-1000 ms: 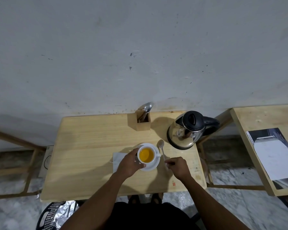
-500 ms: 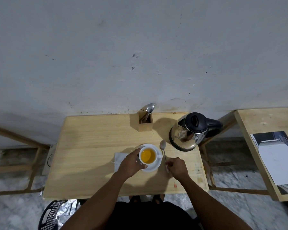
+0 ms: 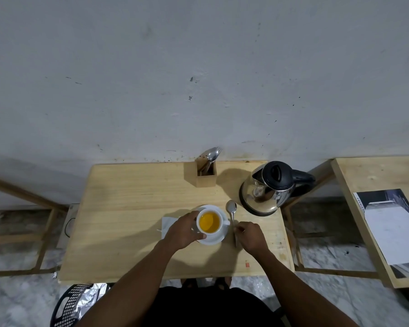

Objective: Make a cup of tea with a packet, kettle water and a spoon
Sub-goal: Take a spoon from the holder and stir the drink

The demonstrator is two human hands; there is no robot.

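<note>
Two wooden tables stand against the grey wall: the main table [image 3: 132,208] in front of the person and a second table [image 3: 373,171] well apart to the right, bearing one printed sheet [image 3: 392,223]. On the floor at lower left sits one black perforated basket [image 3: 66,305] with crumpled foil in it.

On the main table, at its far right corner, stands one steel electric kettle [image 3: 267,192] with a black lid and handle, upright. Near the far edge, left of the kettle, one wooden cutlery holder [image 3: 206,177] carries a few utensils; a spoon bowl and fork tines show, but the exact count cannot be told.

One white saucer [image 3: 219,237] lies near the table's middle, and one white cup [image 3: 209,223] of amber tea stands on it. Left of the saucer, one white paper packet [image 3: 167,224] lies partly hidden under the left hand [image 3: 183,231], which curls around the cup's left side, gripping it.

One spoon [image 3: 232,210] lies just right of the saucer, bowl toward the kettle. The right hand [image 3: 250,237] pinches its handle, fingers closed on it.
</note>
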